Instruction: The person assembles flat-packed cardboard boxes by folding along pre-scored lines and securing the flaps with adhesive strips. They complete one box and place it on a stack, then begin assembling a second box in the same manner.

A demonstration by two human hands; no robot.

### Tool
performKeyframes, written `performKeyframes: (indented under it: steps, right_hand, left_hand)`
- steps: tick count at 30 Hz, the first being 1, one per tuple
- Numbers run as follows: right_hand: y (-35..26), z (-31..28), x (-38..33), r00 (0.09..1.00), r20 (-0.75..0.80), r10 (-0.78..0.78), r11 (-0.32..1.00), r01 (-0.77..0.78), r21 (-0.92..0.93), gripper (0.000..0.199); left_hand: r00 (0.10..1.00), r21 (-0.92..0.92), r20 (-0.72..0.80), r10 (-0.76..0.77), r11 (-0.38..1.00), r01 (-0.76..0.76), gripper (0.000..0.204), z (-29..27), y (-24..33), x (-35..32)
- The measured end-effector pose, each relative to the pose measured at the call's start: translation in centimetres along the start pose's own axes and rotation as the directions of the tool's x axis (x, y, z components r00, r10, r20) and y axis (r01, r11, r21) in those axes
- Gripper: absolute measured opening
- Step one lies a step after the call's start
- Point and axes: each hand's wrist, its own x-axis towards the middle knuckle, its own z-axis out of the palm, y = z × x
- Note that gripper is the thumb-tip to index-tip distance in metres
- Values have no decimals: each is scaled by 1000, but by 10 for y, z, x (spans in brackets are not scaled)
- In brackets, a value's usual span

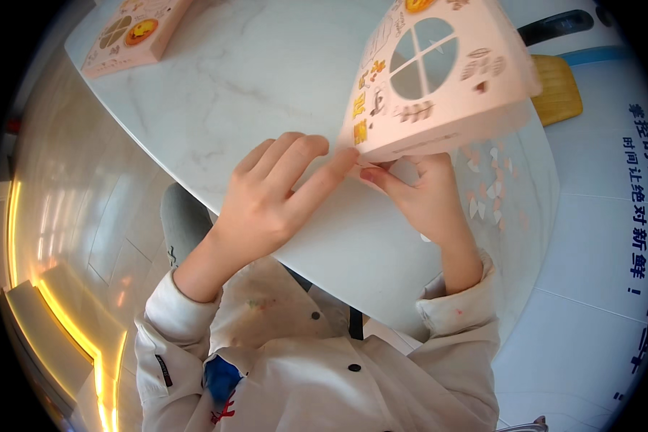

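Observation:
A pale pink cardboard pastry box (475, 93) is tilted up off the table in front of me. It has a round window split into four panes, printed leaves and yellow lettering. My right hand (425, 191) grips its near lower edge, thumb and fingers pinched on a flap at the corner. From the left, my left hand (273, 187) reaches the same corner, its index fingertip pressed against the cardboard. Its other fingers are loosely bent, and its thumb is hidden from sight. The far top of the box runs out of view.
Another pink box (133, 36) lies at the far left of the white marbled table (223, 86). Small pink and white paper scraps (493, 189) are scattered right of my right hand. Beyond the held box are a yellow spatula-like piece (560, 90) and a black handle (558, 27).

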Motion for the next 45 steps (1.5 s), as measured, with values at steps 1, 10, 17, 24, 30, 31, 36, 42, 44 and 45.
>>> performKeyframes:
  steps: [1, 10, 17, 24, 30, 31, 36, 42, 44, 45]
  right_hand:
    - [-3, -1, -2, 1000, 8, 30, 999, -30, 31, 14]
    - [-23, -15, -6, 991, 122, 54, 968, -82, 238, 14]
    - [-30, -13, -11, 992, 82, 91, 967, -108, 231, 15]
    - [-27, -19, -12, 974, 186, 129, 960, -170, 221, 10]
    - [-26, -12, -12, 970, 164, 179, 942, -217, 256, 14]
    - [-26, -12, -12, 976, 143, 162, 954, -192, 230, 13]
    - [-23, -8, -12, 986, 121, 117, 969, -140, 206, 11]
    - [-23, -8, -12, 985, 137, 101, 975, -126, 182, 9]
    - [-24, -9, -13, 982, 154, 108, 975, -134, 176, 11]
    - [-25, -8, -13, 983, 149, 105, 976, -131, 175, 11]
  left_hand:
    - [999, 18, -9, 35, 999, -35, 39, -1, -2, 3]
    - [970, 75, 22, 244, 967, -245, 31, -12, 1, 21]
    - [951, -31, 44, 307, 951, -306, 28, -13, -1, 21]
    - [907, 9, 214, 364, 927, -374, 24, -21, -4, 18]
    - [929, -15, 112, 353, 935, -354, 28, -16, -5, 12]
    - [935, -29, 98, 342, 940, -341, 29, -16, -6, 11]
    - [951, -32, 125, 282, 959, -280, 32, -21, -5, 10]
    - [955, -5, 110, 277, 961, -278, 33, -21, -7, 9]
    - [953, -18, 136, 269, 963, -269, 35, -23, -6, 11]
    - [954, -7, 136, 268, 963, -270, 34, -23, -5, 11]
